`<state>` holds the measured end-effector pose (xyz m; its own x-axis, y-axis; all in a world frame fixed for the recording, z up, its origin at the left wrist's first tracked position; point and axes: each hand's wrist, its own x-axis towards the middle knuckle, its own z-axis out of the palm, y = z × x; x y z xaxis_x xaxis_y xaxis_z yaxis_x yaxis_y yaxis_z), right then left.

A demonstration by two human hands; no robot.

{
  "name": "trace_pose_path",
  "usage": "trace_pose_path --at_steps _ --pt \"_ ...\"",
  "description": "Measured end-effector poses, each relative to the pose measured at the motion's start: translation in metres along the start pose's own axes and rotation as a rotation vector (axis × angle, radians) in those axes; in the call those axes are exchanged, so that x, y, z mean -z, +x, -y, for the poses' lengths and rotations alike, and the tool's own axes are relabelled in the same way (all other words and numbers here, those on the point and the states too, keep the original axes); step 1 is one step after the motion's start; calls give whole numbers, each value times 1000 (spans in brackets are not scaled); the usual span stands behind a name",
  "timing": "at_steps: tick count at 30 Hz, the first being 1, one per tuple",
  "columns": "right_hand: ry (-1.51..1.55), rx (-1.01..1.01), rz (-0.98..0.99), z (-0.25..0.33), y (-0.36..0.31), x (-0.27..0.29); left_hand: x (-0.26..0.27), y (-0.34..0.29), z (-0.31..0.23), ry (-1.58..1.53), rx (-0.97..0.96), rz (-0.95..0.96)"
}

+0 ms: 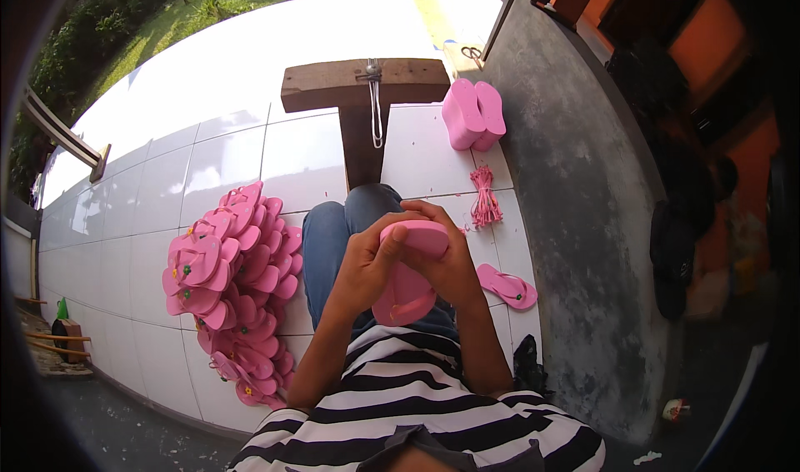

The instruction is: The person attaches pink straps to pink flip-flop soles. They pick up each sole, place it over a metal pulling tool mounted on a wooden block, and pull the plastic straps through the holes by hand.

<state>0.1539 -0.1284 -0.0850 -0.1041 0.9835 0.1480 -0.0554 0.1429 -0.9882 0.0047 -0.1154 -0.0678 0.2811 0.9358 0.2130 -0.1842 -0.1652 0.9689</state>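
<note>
Above my lap I hold a pink flip-flop (402, 293) between both hands, with its far end bent up toward me. My left hand (372, 254) grips its left side, the thumb pressed on the bent part. My right hand (446, 259) wraps the other side, its fingers curled over the far edge. Part of a strap shows at the near end. Much of the sandal's middle is hidden by my hands. To the right on the tiles lies a single pink flip-flop (508, 287) with a strap and a small green ornament.
A large heap of pink flip-flops (242, 280) covers the tiles at left. Ahead stands a T-shaped wooden stand (321, 84) with a metal hook tool (376, 114). At right are stacked pink soles (472, 115), a bundle of pink straps (483, 199), scissors (472, 53) and a grey wall (575, 180).
</note>
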Motion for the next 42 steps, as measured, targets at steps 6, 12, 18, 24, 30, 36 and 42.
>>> trace_pose_path --at_steps 6,12,18,24,30,36,42 --pt "-606 125 -177 -29 8 -24 51 8 67 325 226 28" --pt "-1063 160 -95 -38 -4 -30 70 -2 69 288 381 185" --pt "-1171 121 -3 -37 -3 -51 73 4 55 541 77 -212" --pt "-1121 271 84 -37 30 -60 70 27 23 608 -22 -299" --pt "-882 374 10 -39 45 -61 77 43 31 532 -65 -358" --pt "-699 183 152 -19 11 -46 90 45 54 582 -132 -418" --pt "-383 5 137 -14 4 -16 70 40 24 176 34 -375"
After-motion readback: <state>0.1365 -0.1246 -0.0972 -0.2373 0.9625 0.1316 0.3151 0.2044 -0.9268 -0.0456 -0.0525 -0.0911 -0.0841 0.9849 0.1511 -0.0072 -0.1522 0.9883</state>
